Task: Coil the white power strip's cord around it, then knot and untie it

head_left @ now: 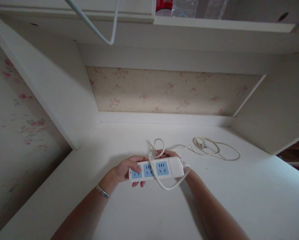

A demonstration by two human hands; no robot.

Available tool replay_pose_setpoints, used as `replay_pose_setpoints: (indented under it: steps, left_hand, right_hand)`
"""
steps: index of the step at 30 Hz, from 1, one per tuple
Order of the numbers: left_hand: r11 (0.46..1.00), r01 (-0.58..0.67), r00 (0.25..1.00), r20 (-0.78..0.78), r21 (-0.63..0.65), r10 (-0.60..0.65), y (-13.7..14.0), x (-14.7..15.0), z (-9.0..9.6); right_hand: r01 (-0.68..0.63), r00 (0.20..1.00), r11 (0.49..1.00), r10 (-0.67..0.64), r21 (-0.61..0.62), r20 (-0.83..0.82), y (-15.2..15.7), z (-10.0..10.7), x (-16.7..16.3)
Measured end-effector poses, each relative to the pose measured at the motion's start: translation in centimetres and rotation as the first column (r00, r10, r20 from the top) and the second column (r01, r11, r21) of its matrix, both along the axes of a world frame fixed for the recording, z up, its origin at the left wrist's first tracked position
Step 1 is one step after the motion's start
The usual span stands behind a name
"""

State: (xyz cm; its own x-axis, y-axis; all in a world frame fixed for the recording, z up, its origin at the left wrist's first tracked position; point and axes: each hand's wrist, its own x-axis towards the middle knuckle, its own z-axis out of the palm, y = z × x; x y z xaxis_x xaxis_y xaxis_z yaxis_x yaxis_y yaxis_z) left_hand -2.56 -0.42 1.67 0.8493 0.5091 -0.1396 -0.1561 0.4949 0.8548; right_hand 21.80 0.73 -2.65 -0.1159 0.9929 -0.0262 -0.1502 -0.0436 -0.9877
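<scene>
A white power strip with several pale blue sockets lies tilted slightly across my two hands, above the desk. My left hand is closed around its left end, thumb on the face and fingertips showing below. Behind the strip's upper right edge is my right hand, largely hidden by it. Its visible fingertips are bent against the white cord where it passes over the strip's top edge. From the strip's right end the cord hangs in a loop, crosses the front between sockets and makes a small curl above.
On the white desk, the cord runs right to a loose coil with the plug inside. Side panels stand left and right. Overhead, a shelf holds clear plastic items and something red; a white cable hangs down.
</scene>
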Motion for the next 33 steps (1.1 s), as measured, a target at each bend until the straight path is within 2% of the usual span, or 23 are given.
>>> replay_pose_setpoints:
  steps: [3,5,9,12,13,14,15,17,19,20,21,23,26,28,30,33]
  left_hand:
    - [0.996,0.086,0.977,-0.196,0.034,-0.077,-0.1,-0.3,0.7]
    - [0.994,0.081,0.947,-0.318,0.074,-0.054,0.0,-0.6,1.2]
    - [0.980,-0.070,0.904,-0.404,0.188,0.142,0.8,-2.0,2.0]
    - [0.923,-0.281,0.852,-0.373,0.263,0.366,1.8,-4.3,2.6]
    - [0.883,-0.375,0.818,-0.347,0.283,0.458,2.2,-5.2,2.8]
    - [0.821,-0.492,0.764,-0.309,0.290,0.567,2.6,-6.2,2.8]
    - [0.736,-0.621,0.685,-0.270,0.270,0.677,3.0,-7.2,2.8]
    - [0.516,-0.836,0.481,-0.203,0.186,0.853,3.8,-9.3,2.7]
    - [0.340,-0.935,0.324,-0.152,0.099,0.934,4.6,-11.0,2.2]
    - [0.279,-0.957,0.268,-0.140,0.072,0.953,4.9,-11.7,1.9]
    - [0.242,-0.968,0.232,-0.138,0.061,0.963,5.1,-12.2,1.6]
    - [0.216,-0.973,0.201,-0.164,0.078,0.966,5.7,-12.9,0.7]
    - [0.233,-0.965,0.204,-0.214,0.121,0.955,6.4,-13.2,-0.6]
    - [0.225,-0.964,0.191,-0.216,0.144,0.958,6.9,-13.2,-1.2]
    - [0.199,-0.964,0.162,-0.201,0.176,0.966,7.3,-13.3,-1.6]
    - [0.151,-0.956,0.097,-0.213,0.252,0.972,7.7,-13.3,-1.9]
  right_hand:
    - [0.165,0.986,0.982,-0.164,0.093,-0.012,1.5,-0.3,1.3]
    - [0.343,0.938,0.926,-0.330,0.160,-0.104,2.3,-0.2,2.3]
    - [0.631,0.758,0.761,-0.561,0.155,-0.332,3.1,0.3,4.6]
    - [0.741,0.634,0.662,-0.631,0.117,-0.447,3.3,0.7,6.6]
    - [0.764,0.600,0.639,-0.648,0.095,-0.469,3.4,0.8,7.5]
    - [0.780,0.573,0.621,-0.664,0.072,-0.480,3.4,0.8,8.5]
    - [0.792,0.551,0.608,-0.680,0.049,-0.483,3.5,0.7,9.6]
    - [0.808,0.522,0.589,-0.713,0.003,-0.468,3.5,0.3,12.1]
    - [0.818,0.498,0.573,-0.752,-0.055,-0.432,3.6,-0.1,14.6]
    - [0.819,0.488,0.567,-0.771,-0.091,-0.409,3.6,-0.3,15.7]
    - [0.821,0.483,0.558,-0.789,-0.116,-0.379,3.6,-0.5,16.6]
    - [0.795,0.541,0.592,-0.789,-0.129,-0.290,3.2,-0.6,17.6]
    - [0.662,0.737,0.736,-0.673,-0.140,-0.056,1.7,-0.3,16.7]
    - [0.519,0.855,0.834,-0.509,-0.185,0.102,0.3,0.0,15.0]
    - [0.334,0.934,0.919,-0.294,-0.210,0.200,-1.2,0.2,12.8]
    - [0.098,0.929,0.980,-0.029,-0.171,0.368,-3.2,0.6,9.5]
